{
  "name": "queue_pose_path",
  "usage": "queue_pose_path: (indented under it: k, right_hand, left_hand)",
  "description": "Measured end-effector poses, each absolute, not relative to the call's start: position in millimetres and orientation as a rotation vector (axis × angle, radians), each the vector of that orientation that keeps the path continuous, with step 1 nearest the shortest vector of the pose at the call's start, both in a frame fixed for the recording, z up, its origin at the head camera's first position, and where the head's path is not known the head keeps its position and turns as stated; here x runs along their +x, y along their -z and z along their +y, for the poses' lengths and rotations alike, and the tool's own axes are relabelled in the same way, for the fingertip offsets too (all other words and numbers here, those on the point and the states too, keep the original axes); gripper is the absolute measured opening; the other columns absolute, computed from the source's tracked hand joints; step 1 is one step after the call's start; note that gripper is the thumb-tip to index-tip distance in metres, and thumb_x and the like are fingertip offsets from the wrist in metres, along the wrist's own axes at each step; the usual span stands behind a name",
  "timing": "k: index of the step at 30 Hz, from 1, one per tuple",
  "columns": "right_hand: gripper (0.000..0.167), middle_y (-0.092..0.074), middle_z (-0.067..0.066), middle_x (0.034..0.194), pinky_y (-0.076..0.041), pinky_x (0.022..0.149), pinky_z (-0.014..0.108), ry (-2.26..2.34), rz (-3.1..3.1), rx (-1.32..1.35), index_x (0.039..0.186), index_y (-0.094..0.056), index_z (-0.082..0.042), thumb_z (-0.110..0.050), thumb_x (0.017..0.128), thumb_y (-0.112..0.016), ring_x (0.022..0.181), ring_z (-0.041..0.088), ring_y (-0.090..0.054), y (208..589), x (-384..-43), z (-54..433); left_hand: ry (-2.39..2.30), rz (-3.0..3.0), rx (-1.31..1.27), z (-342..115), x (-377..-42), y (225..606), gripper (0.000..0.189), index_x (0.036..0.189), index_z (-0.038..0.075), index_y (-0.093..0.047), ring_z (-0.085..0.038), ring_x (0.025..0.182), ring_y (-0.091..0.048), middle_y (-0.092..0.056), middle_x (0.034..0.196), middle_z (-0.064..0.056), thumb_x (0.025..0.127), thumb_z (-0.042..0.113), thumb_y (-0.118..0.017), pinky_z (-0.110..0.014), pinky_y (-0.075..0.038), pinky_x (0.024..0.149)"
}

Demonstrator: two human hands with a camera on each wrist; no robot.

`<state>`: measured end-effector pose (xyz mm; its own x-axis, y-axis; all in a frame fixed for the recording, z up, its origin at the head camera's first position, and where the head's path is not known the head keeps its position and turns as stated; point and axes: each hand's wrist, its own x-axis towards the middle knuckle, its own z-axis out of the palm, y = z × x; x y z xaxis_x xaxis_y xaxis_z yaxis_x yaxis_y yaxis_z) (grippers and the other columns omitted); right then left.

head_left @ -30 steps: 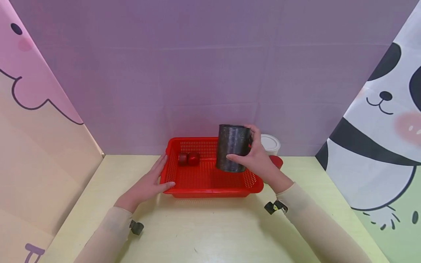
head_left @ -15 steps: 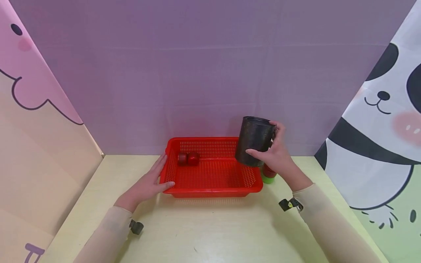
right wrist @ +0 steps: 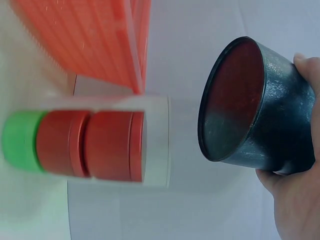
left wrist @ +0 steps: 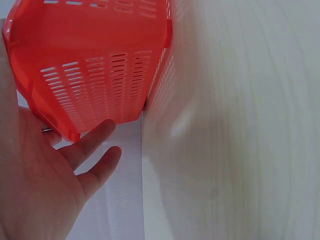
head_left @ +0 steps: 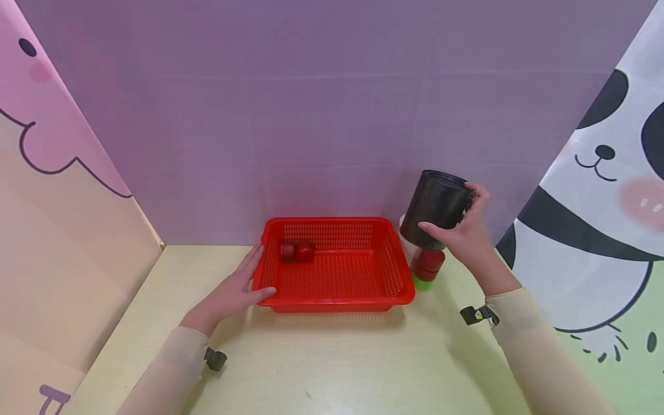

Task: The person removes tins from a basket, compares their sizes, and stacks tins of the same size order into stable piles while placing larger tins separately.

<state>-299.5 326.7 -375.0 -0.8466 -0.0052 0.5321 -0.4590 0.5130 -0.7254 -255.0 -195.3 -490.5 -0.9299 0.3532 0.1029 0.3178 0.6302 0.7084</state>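
Note:
My right hand (head_left: pixel 461 233) grips a dark metal can (head_left: pixel 434 208) by its side, holding it tilted in the air to the right of the red basket. In the right wrist view the end of the can (right wrist: pixel 234 100) faces a stack: two red lidded jars (right wrist: pixel 114 145) on a green one (right wrist: pixel 22 141). The can is apart from that stack there. My left hand (head_left: pixel 230 294) rests on the left rim of the red plastic basket (head_left: pixel 337 301), thumb over the rim. In the left wrist view its visible fingers (left wrist: pixel 95 142) extend loosely beside the basket wall.
Two small red round objects (head_left: pixel 297 251) lie in the basket's left rear. Behind the jar stack stands a white cylindrical container (right wrist: pixel 159 142), mostly hidden in the head view. A purple backdrop (head_left: pixel 311 115) rises behind the pale wooden table (head_left: pixel 332 363).
My right hand has carried the dark can rightward and upward, from above the basket to above the jar stack, tilting it more. The left hand and the basket stay in place.

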Motion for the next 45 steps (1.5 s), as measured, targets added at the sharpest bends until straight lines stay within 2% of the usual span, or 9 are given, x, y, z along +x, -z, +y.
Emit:
queue_pose_path:
  k: [4,8,11,15,19,22,30,41,45]
  right_hand:
    - [0.122,-0.037,0.007,0.160,-0.048,0.111,0.058,-1.256,-2.303,0.309,0.165,-0.006,-0.035,-0.017,0.085,-0.097,0.148,0.028,-0.037,376,-303,340]
    - [0.124,-0.034,0.009,0.163,-0.045,0.117,0.063,-1.259,-2.304,0.214,0.165,-0.003,-0.038,-0.023,0.086,-0.098,0.150,0.032,-0.036,379,-303,352]
    - [0.125,-0.031,0.009,0.165,-0.043,0.120,0.066,-1.256,-2.294,0.135,0.166,-0.001,-0.039,-0.028,0.088,-0.097,0.152,0.033,-0.035,381,-302,359]
    - [0.124,-0.029,0.007,0.166,-0.043,0.123,0.057,-1.236,-2.270,0.055,0.166,-0.001,-0.040,-0.032,0.087,-0.096,0.151,0.030,-0.036,387,-305,371]
    - [0.122,-0.030,0.006,0.166,-0.040,0.125,0.047,-1.242,-2.242,0.023,0.165,-0.001,-0.041,-0.033,0.088,-0.096,0.151,0.028,-0.037,395,-311,385]
    - [0.121,-0.029,0.005,0.167,-0.036,0.128,0.045,-1.253,-2.232,0.020,0.165,-0.001,-0.041,-0.032,0.089,-0.095,0.152,0.027,-0.036,399,-314,395]
    - [0.122,-0.024,0.007,0.170,-0.031,0.132,0.052,-1.268,-2.273,-0.041,0.165,0.004,-0.041,-0.035,0.091,-0.093,0.156,0.030,-0.031,412,-320,411]
    - [0.124,-0.025,0.011,0.169,-0.031,0.131,0.047,-1.253,-2.284,-0.071,0.166,0.001,-0.037,-0.033,0.089,-0.095,0.155,0.031,-0.031,433,-330,424]
    - [0.125,-0.023,0.016,0.169,-0.030,0.132,0.057,-1.212,-2.322,-0.039,0.167,0.000,-0.034,-0.033,0.088,-0.096,0.156,0.038,-0.031,445,-332,426]
  left_hand:
    - [-1.198,2.796,0.563,-196,-255,492,0.117,0.180,0.028,-0.002,-0.037,0.169,-0.015,-0.001,0.187,0.001,0.096,0.051,-0.081,-0.064,-0.055,0.110]
    - [-1.194,2.797,0.557,-196,-255,493,0.118,0.180,0.029,-0.002,-0.037,0.169,-0.015,-0.002,0.187,0.001,0.096,0.048,-0.082,-0.063,-0.056,0.109]
    - [-1.186,2.800,0.567,-196,-255,491,0.118,0.180,0.028,-0.002,-0.037,0.169,-0.016,-0.002,0.187,0.001,0.096,0.055,-0.081,-0.063,-0.056,0.109]
    - [-1.177,2.804,0.573,-194,-254,489,0.119,0.180,0.027,-0.003,-0.037,0.169,-0.015,-0.001,0.187,0.001,0.095,0.062,-0.079,-0.064,-0.055,0.111]
    - [-1.177,2.805,0.576,-194,-254,489,0.119,0.180,0.027,-0.003,-0.036,0.169,-0.015,-0.001,0.187,0.002,0.095,0.059,-0.079,-0.064,-0.054,0.111]
    - [-1.172,2.807,0.577,-195,-254,489,0.119,0.180,0.027,-0.003,-0.035,0.169,-0.015,-0.001,0.187,0.003,0.095,0.059,-0.079,-0.064,-0.054,0.112]
    - [-1.169,2.813,0.583,-196,-254,490,0.117,0.180,0.026,-0.003,-0.035,0.169,-0.014,-0.001,0.187,0.002,0.097,0.050,-0.081,-0.064,-0.054,0.111]
    - [-1.180,2.807,0.571,-197,-256,492,0.116,0.180,0.026,-0.003,-0.038,0.169,-0.014,-0.001,0.187,0.000,0.097,0.051,-0.080,-0.065,-0.054,0.111]
    - [-1.169,2.812,0.578,-197,-255,492,0.115,0.180,0.027,-0.003,-0.037,0.169,-0.014,-0.001,0.187,0.001,0.097,0.053,-0.079,-0.066,-0.052,0.113]
